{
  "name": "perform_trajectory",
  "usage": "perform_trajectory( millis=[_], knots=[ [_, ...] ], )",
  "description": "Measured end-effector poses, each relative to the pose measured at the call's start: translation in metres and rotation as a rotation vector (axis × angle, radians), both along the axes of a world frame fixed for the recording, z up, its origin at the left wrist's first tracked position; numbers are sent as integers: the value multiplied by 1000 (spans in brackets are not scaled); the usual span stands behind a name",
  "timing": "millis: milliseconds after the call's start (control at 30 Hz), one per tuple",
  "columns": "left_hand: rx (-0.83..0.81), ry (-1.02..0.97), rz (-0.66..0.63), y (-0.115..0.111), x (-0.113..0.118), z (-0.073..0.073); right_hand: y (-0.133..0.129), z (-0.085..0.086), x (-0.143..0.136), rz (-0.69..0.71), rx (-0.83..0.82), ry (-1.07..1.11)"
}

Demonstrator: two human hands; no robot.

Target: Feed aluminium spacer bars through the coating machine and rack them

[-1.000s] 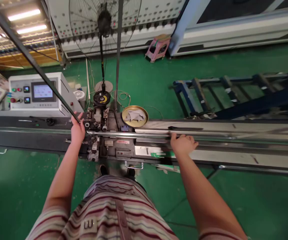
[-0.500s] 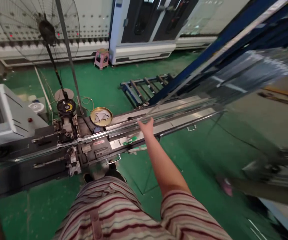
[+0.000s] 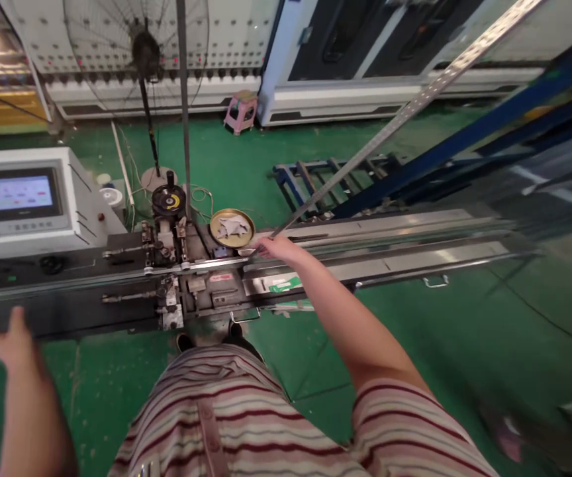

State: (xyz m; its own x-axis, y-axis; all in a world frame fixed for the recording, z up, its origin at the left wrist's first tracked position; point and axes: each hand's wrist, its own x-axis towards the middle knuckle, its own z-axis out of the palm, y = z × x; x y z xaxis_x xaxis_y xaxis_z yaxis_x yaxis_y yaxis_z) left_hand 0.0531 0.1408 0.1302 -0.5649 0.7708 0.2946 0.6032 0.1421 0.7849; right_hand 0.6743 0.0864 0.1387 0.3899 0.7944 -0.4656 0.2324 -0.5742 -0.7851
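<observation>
At the right of the machine bed (image 3: 107,324), my right hand (image 3: 279,250) has its fingers closed at the lower end of a perforated metal strip (image 3: 415,106). The strip slants up and away to the upper right. A thin shiny metal bar (image 3: 216,264) runs leftward from beside this hand through the clamp assembly (image 3: 167,252); my fingers hide where bar and strip come together. My left hand (image 3: 2,334), somewhat blurred, is at the far left over the bed's near edge. Its fingers and thumb are apart, holding nothing.
A white control box with a screen (image 3: 22,192) stands at the left. Behind the bed are a gold round tray (image 3: 215,237) with crumpled white material, a fan (image 3: 145,53), a pink stool (image 3: 241,112) and a blue roller rack (image 3: 296,189). Metal handles (image 3: 436,283) stick out in front.
My right hand has moved left along the bed, the perforated strip with it, and its fingers have closed. My left hand has come further into view, fingers apart. The camera view has turned left.
</observation>
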Motion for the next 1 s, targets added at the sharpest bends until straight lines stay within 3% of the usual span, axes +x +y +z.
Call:
perform_trajectory(
  millis=[67, 167, 267, 400, 567, 733, 800, 867, 1000],
  knots=[
    [136, -58, 38, -24, 10, -37, 11, -6, -29, 55, 15, -5],
    [153, -235, 6, -63, 30, -80, 27, -16, -74, 165, 47, -43],
    [102, -320, 9, -92, 39, -102, 42, -22, -121, 292, 53, -99],
    [90, -343, 39, -111, 23, -114, 58, -22, -186, 436, 81, -172],
    [85, -271, 45, -120, -3, -118, 75, -14, -267, 552, 119, -252],
    [58, -259, -28, -111, -11, -108, 99, -14, -345, 633, 140, -219],
    [80, -361, -45, -95, -10, -101, 107, -13, -370, 625, 144, -171],
    [95, -586, -27, -74, -7, -92, 111, -9, -385, 591, 144, -118],
    [54, -1001, 27, -35, 6, -64, 102, 13, -373, 525, 164, 30]
  ],
)
